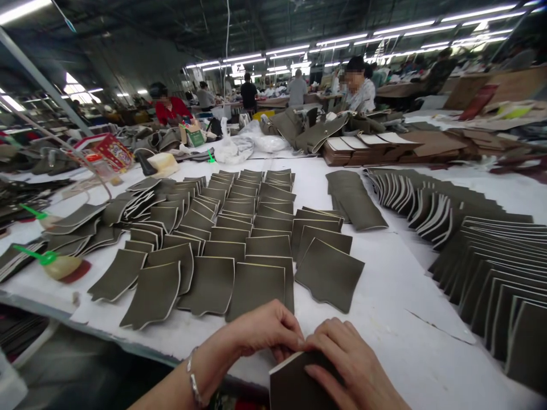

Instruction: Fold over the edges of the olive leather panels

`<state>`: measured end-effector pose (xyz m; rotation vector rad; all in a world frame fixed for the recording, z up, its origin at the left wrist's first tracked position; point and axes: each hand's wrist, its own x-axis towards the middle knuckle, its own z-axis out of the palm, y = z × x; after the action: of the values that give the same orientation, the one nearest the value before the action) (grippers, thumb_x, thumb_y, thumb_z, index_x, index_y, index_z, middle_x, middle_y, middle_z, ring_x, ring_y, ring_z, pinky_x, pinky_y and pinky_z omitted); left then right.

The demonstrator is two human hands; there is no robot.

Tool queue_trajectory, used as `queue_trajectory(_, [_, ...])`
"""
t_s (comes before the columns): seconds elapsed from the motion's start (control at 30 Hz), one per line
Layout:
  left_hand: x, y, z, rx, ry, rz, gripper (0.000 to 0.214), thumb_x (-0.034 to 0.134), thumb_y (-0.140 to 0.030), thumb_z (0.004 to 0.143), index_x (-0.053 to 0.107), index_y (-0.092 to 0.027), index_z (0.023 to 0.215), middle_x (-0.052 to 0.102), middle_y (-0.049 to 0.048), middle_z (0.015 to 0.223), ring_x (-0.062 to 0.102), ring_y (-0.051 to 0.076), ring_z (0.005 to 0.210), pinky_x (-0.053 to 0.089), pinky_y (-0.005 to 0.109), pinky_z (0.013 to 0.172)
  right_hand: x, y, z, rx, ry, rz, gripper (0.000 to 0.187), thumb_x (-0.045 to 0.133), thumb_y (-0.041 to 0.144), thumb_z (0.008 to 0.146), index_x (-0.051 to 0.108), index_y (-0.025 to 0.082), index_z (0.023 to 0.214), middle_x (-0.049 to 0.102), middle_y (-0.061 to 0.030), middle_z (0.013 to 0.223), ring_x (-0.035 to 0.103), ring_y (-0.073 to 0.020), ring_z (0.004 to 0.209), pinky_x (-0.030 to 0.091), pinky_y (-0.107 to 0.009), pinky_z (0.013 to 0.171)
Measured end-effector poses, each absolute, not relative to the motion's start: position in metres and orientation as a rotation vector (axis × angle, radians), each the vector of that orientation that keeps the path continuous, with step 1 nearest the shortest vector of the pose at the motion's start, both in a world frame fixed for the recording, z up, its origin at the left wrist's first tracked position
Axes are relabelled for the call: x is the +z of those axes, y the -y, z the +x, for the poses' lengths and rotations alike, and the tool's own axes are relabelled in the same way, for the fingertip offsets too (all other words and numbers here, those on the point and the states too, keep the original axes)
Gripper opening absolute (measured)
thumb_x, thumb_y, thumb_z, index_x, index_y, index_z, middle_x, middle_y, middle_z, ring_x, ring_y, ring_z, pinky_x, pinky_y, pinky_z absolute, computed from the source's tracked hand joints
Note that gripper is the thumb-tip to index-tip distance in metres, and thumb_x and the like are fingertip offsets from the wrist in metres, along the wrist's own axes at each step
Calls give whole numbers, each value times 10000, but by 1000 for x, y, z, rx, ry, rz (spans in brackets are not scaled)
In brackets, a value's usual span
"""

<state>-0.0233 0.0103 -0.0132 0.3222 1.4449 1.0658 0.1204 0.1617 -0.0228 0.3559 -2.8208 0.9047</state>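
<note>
Both my hands meet at the bottom middle over a dark olive leather piece point(294, 387) with a pale edge. My left hand point(267, 330) is curled, its fingertips pinching the piece's top edge. My right hand point(348, 356) lies over the piece, fingers pressed on it and gripping it. A bracelet point(193, 380) circles my left wrist. Right beyond my hands, several rows of the same olive cut pieces point(222, 245) lie overlapped on the white table point(397, 307).
More overlapped pieces fan out at the right point(491, 256) and left point(98, 216). Two glue bottles with green nozzles point(55, 263) point(40, 216) lie at the left edge. Stacked boards point(371, 145) and olive bags point(307, 128) sit farther back. Other people work at distant tables.
</note>
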Motion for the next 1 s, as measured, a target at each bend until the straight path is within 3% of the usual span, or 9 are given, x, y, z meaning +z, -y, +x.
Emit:
queue_trajectory(0.33, [-23, -8, -11, 1100, -1419, 338, 339, 787, -422, 538, 639, -125, 609, 552, -34, 493, 472, 85, 454, 389, 224, 502, -24, -159, 120, 724, 2778, 440, 171, 690, 102, 822, 572, 215, 871, 623, -5, 820, 515, -202, 725, 326, -331, 658])
queue_trajectory(0.5, [-26, -7, -9, 1012, -1475, 531, 124, 607, -260, 597, 626, -142, 629, 539, -39, 506, 496, 112, 484, 390, 221, 497, -37, -154, 121, 631, 2671, 434, 261, 755, 91, 712, 545, 228, 784, 597, 19, 756, 475, -194, 673, 282, -335, 614])
queue_trajectory(0.63, [-25, -3, -12, 1042, -1478, 552, 121, 568, -227, 603, 637, -138, 647, 526, -47, 522, 456, 92, 498, 359, 202, 496, -37, -157, 127, 714, 2763, 407, 243, 756, 91, 746, 571, 226, 828, 614, 4, 824, 505, -209, 743, 328, -336, 670])
queue_trajectory(1.0, [-24, -2, -11, 1063, -1437, 475, 239, 657, -366, 602, 632, -137, 668, 553, -21, 545, 492, 109, 510, 427, 232, 547, -24, -161, 130, 878, 2756, 432, 166, 645, 93, 864, 604, 213, 972, 637, -28, 902, 527, -225, 816, 380, -355, 737])
